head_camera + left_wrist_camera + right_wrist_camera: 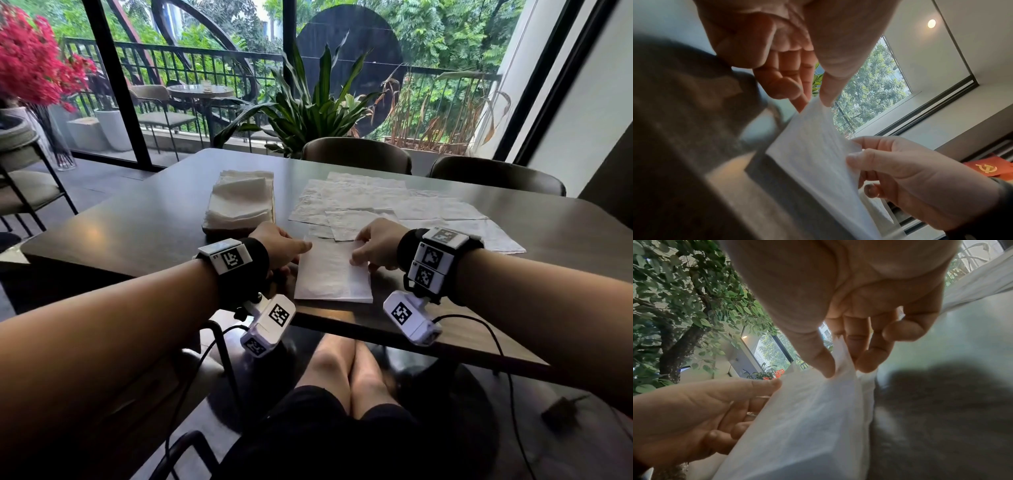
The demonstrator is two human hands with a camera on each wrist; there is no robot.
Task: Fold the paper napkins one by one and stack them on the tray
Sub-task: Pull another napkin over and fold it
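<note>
A white paper napkin (331, 270), folded to a rectangle, lies at the near table edge. My left hand (306, 246) pinches its far left corner between thumb and fingertip, seen close in the left wrist view (818, 101). My right hand (357, 254) pinches the far right corner, lifting that edge a little (840, 369). The napkin (813, 154) (807, 418) sags between the two pinches. At the left of the table, a stack of folded napkins (239, 202) sits on a brown tray (219, 231). Several unfolded napkins (376, 202) are spread flat behind my hands.
The dark table (137, 226) has bare surface at its left and right. Two chairs (356, 154) stand at its far side, with a plant and window behind. Another chair (24, 185) is at the left. Cables hang from both wrist units below the table edge.
</note>
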